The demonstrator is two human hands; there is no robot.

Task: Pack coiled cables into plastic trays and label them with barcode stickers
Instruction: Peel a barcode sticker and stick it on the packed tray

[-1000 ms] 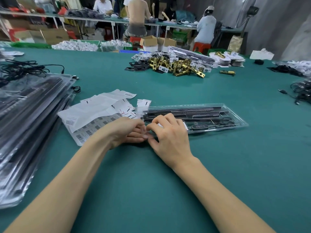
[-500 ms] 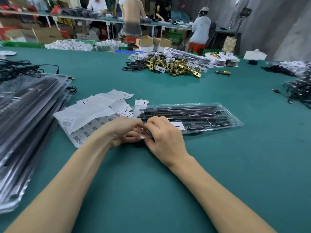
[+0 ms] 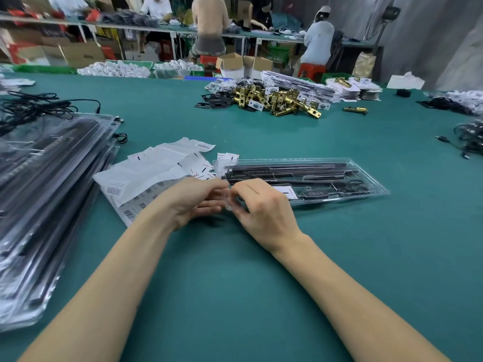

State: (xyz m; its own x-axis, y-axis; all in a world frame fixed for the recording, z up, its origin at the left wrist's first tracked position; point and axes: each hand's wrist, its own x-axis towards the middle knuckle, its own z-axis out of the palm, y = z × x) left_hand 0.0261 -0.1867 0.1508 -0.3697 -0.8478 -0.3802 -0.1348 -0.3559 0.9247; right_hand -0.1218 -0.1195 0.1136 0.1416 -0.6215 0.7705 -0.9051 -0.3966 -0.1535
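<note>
Since a sec ago your hands have barely shifted: both were bunched tight together at the near-left corner of the clear tray [image 3: 366,178], and now there's a slight gap between them w/ something small, glossy and see-through stretched across it, prob a sticker or its backing film, too blurred to call. Tray hasn't moved. One white label already sits on the tray lid just right of your right hand, so my read is you're peeling the next barcode sticker, not placing it yet.

Left hand [image 3: 194,201]: palm turned inward, fingers [image 3: 209,209] loosely curled, thumb and forefinger tips meeting at the film, pinching it as far as I can tell. Right hand [image 3: 264,209]: knuckles up, fingers [image 3: 244,189] curled down over the tray corner, pinching the other end. Both forearms come in low over the bench [image 3: 248,283], converging.

Where the stuff is: tray w/ black coiled cable inside lies mid-bench, long side running left-right, touching your right hand. Barcode sticker sheets [image 3: 146,176] fan out just left of it, partly under your left wrist. Stack of packed trays [image 3: 44,194] at far left edge. Brass hardware pile [image 3: 277,100] well apart, far side
</note>
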